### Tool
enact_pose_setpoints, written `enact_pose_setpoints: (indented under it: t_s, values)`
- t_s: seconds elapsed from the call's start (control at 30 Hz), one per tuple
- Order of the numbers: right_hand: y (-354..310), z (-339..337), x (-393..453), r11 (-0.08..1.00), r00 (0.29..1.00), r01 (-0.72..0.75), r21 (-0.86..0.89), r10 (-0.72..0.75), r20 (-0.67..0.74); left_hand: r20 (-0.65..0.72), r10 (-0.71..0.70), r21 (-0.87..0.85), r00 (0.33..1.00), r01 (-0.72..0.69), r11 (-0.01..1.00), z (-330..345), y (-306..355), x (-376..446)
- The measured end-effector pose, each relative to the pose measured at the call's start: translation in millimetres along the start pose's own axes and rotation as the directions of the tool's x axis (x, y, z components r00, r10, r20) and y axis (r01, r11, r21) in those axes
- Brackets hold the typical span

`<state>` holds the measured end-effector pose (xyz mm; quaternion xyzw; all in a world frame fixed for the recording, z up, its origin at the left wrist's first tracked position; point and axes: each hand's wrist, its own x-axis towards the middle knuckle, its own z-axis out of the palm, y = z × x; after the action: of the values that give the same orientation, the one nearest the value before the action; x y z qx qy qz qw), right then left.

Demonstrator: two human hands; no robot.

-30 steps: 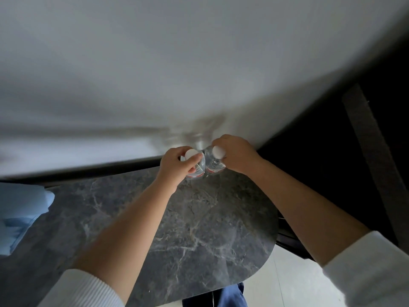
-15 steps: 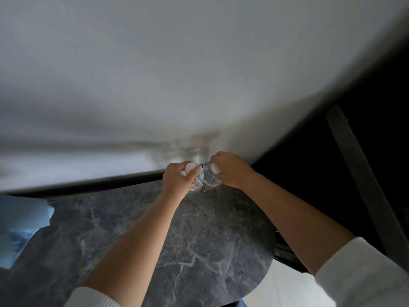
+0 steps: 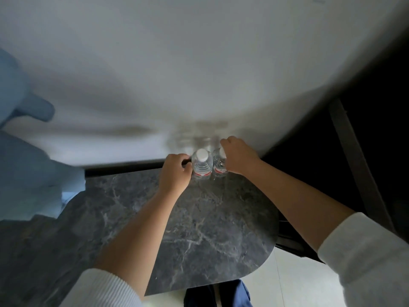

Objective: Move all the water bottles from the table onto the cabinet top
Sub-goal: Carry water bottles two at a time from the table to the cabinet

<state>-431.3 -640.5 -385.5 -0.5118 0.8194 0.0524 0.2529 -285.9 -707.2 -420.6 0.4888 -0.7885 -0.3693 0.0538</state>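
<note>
Bottles of water, two of them, are seen standing upright side by side at the far edge of a dark marble-patterned surface (image 3: 199, 222), close against a white wall (image 3: 199, 63); their long axes are held vertical, white caps pointing up toward the camera and bases set on the stone. The left bottle (image 3: 201, 166) is shown clear-bodied with a red-and-white label low on its side, and its cap is fully exposed. The right bottle (image 3: 219, 163) is set just beside it, the two all but touching, and its cap is partly covered by fingers. The left hand (image 3: 176, 175) is placed against the left bottle's side with its fingers curled; whether the bottle is actually grasped or only touched cannot be told. The right hand (image 3: 238, 156) is wrapped over the neck and cap of the right bottle, which is gripped from above. Both forearms are bare, with white ribbed sleeves (image 3: 367, 255) pushed back. The stone surface is veined in pale grey and is rounded at its near right corner. A dark strip is seen between it and the wall. Pale floor (image 3: 294, 282) is visible below, dark furniture is seen at the right, and a blurred light blue object (image 3: 24, 138) is seen at the left.
</note>
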Motion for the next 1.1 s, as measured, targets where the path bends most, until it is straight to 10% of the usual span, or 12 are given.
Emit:
enact_pose_setpoints:
  t_s: [0.27, 0.5, 1.1]
  values:
    - [-88.7, -23.8, -42.5, 0.931, 0.944, 0.325, -0.169, -0.331, -0.007, -0.155, -0.004, 0.341, 0.988, 0.057, 0.938, -79.7, -22.2, -74.7]
    - [-226.3, -43.1, -108.5, 0.699, 0.763, 0.622, -0.351, -0.643, 0.072, -0.395, -0.237, 0.349, 0.888, 0.384, 0.855, -181.2, -66.9, -200.1]
    - [-645.8, 112.9, -476.4, -0.198, -0.089, 0.896, -0.397, -0.958, 0.274, -0.667, -0.733, -0.140, 0.137, 0.942, 0.304, -331.6, -266.0, -710.5]
